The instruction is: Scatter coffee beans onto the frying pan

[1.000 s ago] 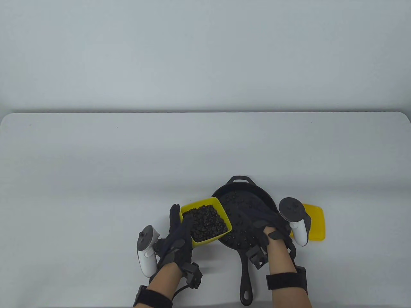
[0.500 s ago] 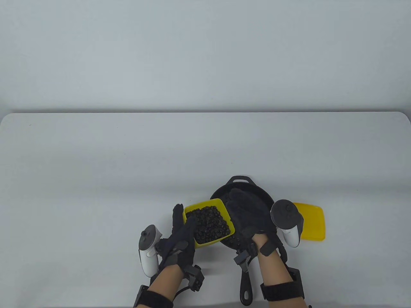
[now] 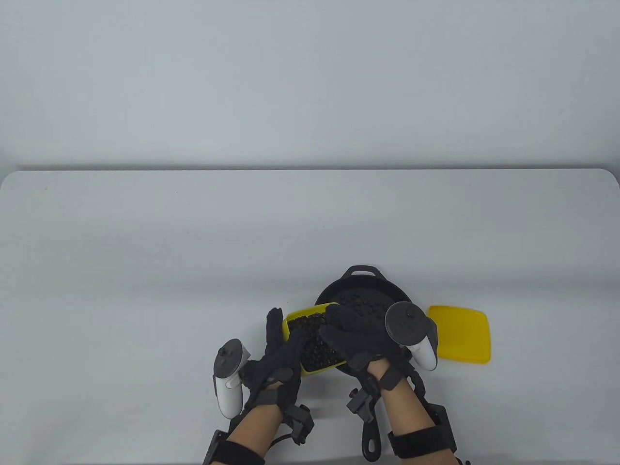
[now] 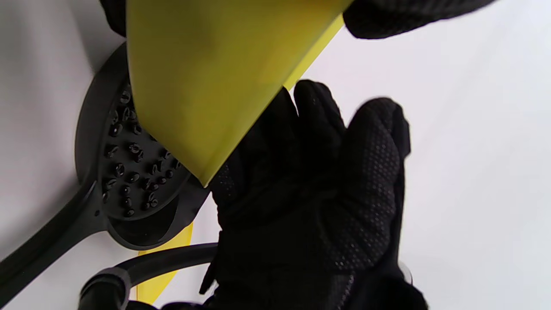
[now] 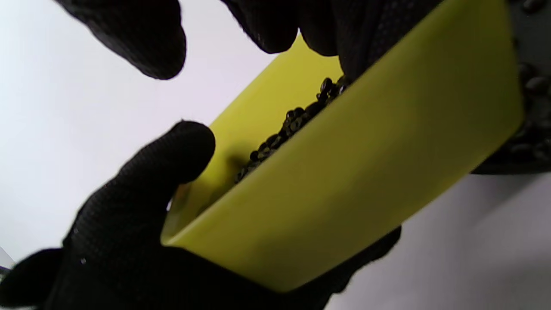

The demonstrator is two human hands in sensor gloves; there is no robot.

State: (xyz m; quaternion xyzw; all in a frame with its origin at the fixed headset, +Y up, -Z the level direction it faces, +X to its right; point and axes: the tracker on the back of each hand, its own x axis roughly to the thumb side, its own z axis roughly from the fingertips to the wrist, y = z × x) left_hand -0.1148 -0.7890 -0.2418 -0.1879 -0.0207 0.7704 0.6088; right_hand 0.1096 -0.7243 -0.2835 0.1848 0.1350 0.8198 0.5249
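My left hand (image 3: pixel 281 348) grips a yellow container (image 3: pixel 310 317) of coffee beans (image 3: pixel 315 346) and holds it tilted at the left rim of the black frying pan (image 3: pixel 361 290). My right hand (image 3: pixel 339 327) reaches over the container, its fingers (image 5: pixel 310 26) above the beans (image 5: pixel 292 120) and spread apart from the thumb (image 5: pixel 129 38). In the left wrist view the container's underside (image 4: pixel 206 77) hangs above the pan (image 4: pixel 90 142), which holds several scattered beans (image 4: pixel 133 172). The pan handle (image 3: pixel 370 436) points toward me.
A yellow lid (image 3: pixel 462 334) lies flat on the white table (image 3: pixel 145 271) just right of the pan. The table's near edge is close under my forearms.
My right hand has moved left from over the pan to over the bean container. My left hand has shifted the container slightly right and tilted it more.
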